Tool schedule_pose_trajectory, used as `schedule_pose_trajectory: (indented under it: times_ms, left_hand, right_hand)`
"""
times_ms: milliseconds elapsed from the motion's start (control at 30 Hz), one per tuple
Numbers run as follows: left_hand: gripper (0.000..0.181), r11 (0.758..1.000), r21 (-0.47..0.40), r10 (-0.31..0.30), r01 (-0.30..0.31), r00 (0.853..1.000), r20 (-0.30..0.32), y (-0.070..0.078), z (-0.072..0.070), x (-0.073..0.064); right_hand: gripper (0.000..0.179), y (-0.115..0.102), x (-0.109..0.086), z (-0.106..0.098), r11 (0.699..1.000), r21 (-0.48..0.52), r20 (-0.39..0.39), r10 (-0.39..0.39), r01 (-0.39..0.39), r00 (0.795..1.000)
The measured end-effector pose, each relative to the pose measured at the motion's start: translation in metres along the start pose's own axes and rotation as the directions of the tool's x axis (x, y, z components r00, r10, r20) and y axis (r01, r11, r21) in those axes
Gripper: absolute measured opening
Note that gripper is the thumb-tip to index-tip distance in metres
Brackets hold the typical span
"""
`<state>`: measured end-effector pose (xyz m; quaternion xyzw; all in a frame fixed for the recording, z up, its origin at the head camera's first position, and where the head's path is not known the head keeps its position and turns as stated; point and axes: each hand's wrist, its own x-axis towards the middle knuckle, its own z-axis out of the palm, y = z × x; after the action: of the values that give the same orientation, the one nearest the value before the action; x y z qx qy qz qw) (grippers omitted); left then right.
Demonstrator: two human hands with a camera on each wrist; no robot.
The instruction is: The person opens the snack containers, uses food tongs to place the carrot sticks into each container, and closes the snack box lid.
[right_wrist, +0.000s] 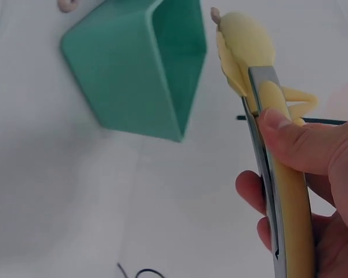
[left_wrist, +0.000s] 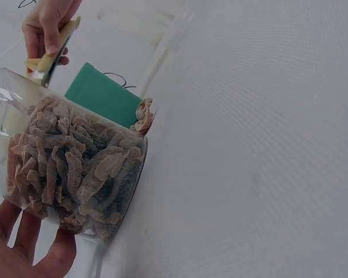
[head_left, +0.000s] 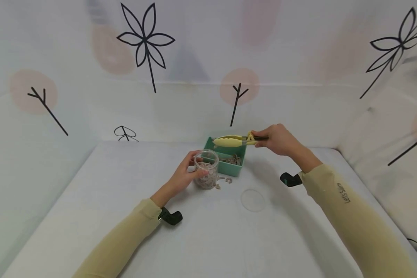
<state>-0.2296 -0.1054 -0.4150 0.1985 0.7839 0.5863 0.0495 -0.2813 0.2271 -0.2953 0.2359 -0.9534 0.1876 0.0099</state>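
Observation:
My left hand [head_left: 180, 178] grips a clear glass jar [head_left: 206, 178] around its side. In the left wrist view, pale brown dried strips [left_wrist: 75, 168] fill much of the jar, which stands upright on the table with its mouth uncovered. My right hand [head_left: 280, 141] holds a pair of yellow tongs [head_left: 228, 143] level above a green divided box [head_left: 229, 168]. The tongs' tips are pressed together, with a small brown piece [right_wrist: 215, 15] poking out between them. Strips [head_left: 233, 159] lie in the box's near compartment; the far one is partly hidden under the tongs.
A few loose pieces [head_left: 228, 180] lie on the white table [head_left: 208, 239] between jar and box. A clear round lid [head_left: 253, 200] rests flat to the right of the jar. A patterned white sheet [head_left: 194, 108] hangs behind the table.

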Motion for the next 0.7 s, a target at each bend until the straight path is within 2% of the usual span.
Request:
schedule_pose_trajectory:
  times_ms: [267, 433, 533, 700]
  left_hand:
    - [0.064, 1.000, 0.006, 0.010, -0.010, 1.000, -0.016, -0.001, 0.000, 0.000]
    - [0.063, 1.000, 0.013, 0.012, -0.012, 1.000, -0.023, -0.001, 0.000, 0.001]
    - [0.062, 1.000, 0.014, 0.008, -0.008, 1.000, -0.026, -0.001, 0.001, 0.000]
    - [0.065, 1.000, 0.021, -0.008, 0.008, 1.000, -0.022, 0.000, 0.001, 0.000]
  right_hand:
    - [0.049, -0.020, -0.015, -0.020, 0.997, 0.070, -0.034, -0.025, 0.027, 0.999]
    - [0.048, -0.036, -0.024, -0.022, 0.990, 0.106, -0.013, -0.089, 0.090, 0.996]
    - [0.050, -0.045, -0.029, -0.020, 0.990, 0.078, 0.014, -0.120, 0.118, 0.993]
    - [0.056, -0.053, -0.033, -0.019, 0.989, -0.024, 0.032, -0.148, 0.149, 0.988]
